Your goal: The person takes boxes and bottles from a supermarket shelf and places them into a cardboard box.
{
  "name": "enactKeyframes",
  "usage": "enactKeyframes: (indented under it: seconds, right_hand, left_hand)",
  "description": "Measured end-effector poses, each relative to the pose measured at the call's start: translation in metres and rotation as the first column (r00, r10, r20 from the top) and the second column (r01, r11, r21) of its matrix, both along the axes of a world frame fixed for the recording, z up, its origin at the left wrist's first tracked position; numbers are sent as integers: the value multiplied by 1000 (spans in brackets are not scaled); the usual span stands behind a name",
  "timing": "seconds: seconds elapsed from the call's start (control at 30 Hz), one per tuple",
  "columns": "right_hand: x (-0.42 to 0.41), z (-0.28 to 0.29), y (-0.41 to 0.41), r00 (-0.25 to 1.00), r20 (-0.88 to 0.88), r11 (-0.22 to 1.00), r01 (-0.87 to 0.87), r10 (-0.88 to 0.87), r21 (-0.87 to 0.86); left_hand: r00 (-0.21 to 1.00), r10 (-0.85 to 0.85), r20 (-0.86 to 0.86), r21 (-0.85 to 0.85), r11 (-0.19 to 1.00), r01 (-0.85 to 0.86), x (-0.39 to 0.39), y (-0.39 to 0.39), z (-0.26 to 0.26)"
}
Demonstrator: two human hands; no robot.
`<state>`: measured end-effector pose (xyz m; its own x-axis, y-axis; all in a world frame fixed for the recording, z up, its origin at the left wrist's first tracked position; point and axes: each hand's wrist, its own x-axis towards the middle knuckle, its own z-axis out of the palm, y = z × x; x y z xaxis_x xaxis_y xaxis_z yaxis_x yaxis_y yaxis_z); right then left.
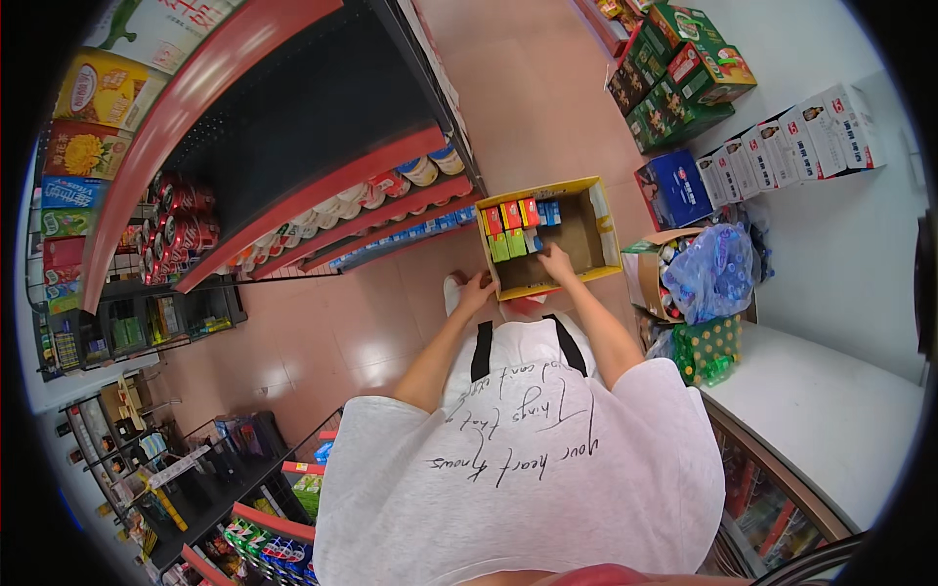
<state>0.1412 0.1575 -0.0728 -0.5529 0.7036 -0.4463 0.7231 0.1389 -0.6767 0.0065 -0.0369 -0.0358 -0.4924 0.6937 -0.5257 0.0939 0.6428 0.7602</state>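
A yellow-edged cardboard box [610,220] stands before me, its top off. Along its left side are several red-and-yellow cartons [510,217], with green cartons [507,245] nearer me and small blue cartons [548,213] to their right. My right hand [557,262] reaches inside, its fingertips at a small white-and-blue item [536,242]; whether they grip it cannot be told. At the box's near left corner is my left hand [478,290], its fingers bent by the outer wall; its hold on the box is unclear.
Shelving with a red edge [352,176] and cans rises at left. On the right are green cartons [681,110], a blue box [678,190], a plastic bag of bottles [714,271] and a white counter [813,388]. Tiled floor [366,315] runs between the shelves.
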Motion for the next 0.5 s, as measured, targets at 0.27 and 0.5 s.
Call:
enactKeyframes:
  seconds: [0.27, 0.5]
  right_hand:
    - [26, 41, -5, 947, 94, 919, -319, 306, 230]
    - [30, 48, -7, 955, 165, 940, -278, 247, 197]
  left_hand:
    - [970, 32, 240, -63, 998, -17, -7, -10, 11]
    - [977, 32, 211, -29, 999, -26, -9, 4, 16]
